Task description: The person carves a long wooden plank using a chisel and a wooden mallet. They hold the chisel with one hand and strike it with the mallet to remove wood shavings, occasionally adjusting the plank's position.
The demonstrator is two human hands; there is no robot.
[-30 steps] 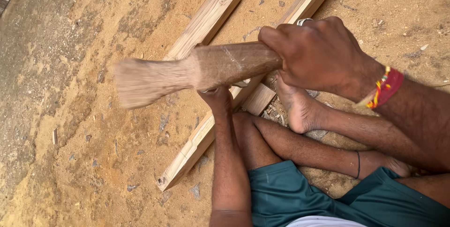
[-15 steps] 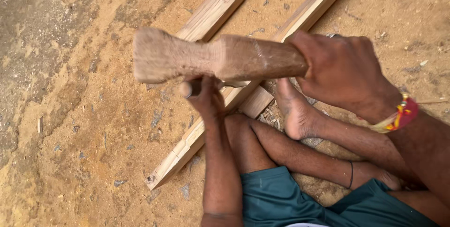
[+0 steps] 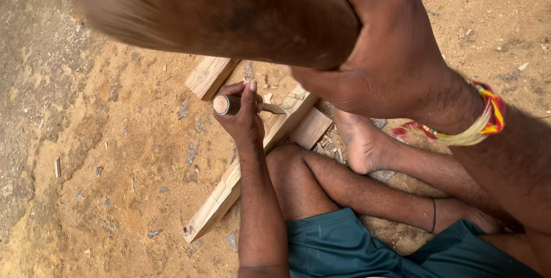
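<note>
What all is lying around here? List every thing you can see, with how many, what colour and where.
Wooden mallet: one, brown, blurred, raised close to the camera at the top, in the right hand's grip.
Chisel: one, wooden handle with a metal blade, held in the left hand, its tip on the long batten.
Long batten: one, pale wood, lying diagonally on the ground by the knee.
Second batten: one, pale wood, beside it, its end showing under the mallet.
Ground: sandy, sawdust-covered, with scattered chips.
Shorts: one pair, dark teal, bottom.
Wrist thread: red and yellow, right wrist.
Left hand: centre.
Right hand: top right.
Bare foot: one, beside the battens.
</note>
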